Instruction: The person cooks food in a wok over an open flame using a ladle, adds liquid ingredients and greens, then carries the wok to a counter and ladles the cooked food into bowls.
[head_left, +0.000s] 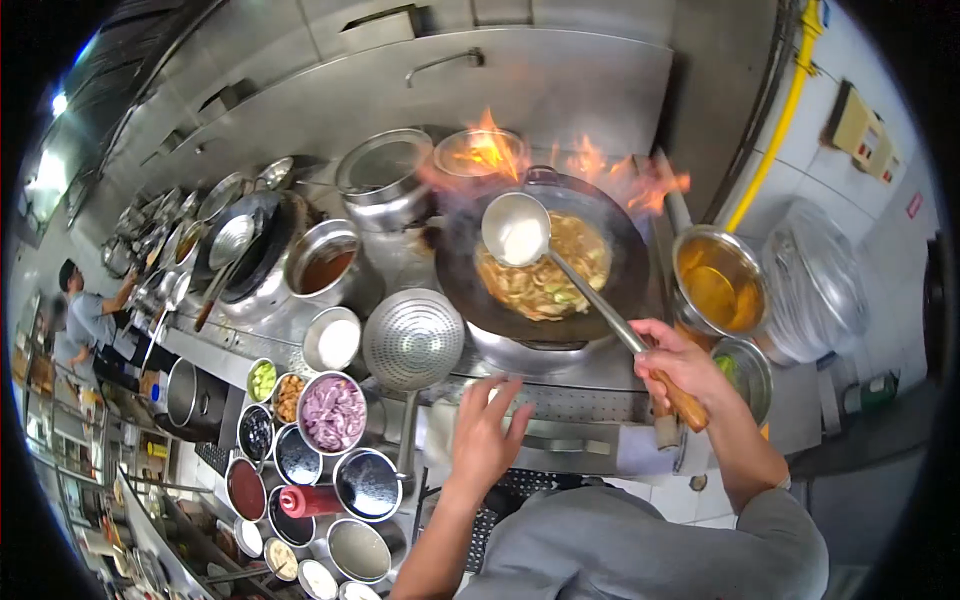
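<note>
My right hand [682,368] is wrapped round the wooden handle of a long ladle [516,229]. The ladle's bowl, with something white in it, hangs over a black wok [625,270]. Inside the wok lies a brownish mix of sliced food [550,275], and flames [490,150] rise behind its far rim. My left hand [487,430] is empty, its fingers spread, near the counter's front edge. Just left of it rests a perforated strainer [414,340] with its handle toward me.
Metal pots of sauce [322,258], a bowl of sliced purple onion [334,412] and a red squeeze bottle [309,500] stand to the left. A pot of yellow liquid [718,284] sits right of the wok. Two people [90,315] are far left.
</note>
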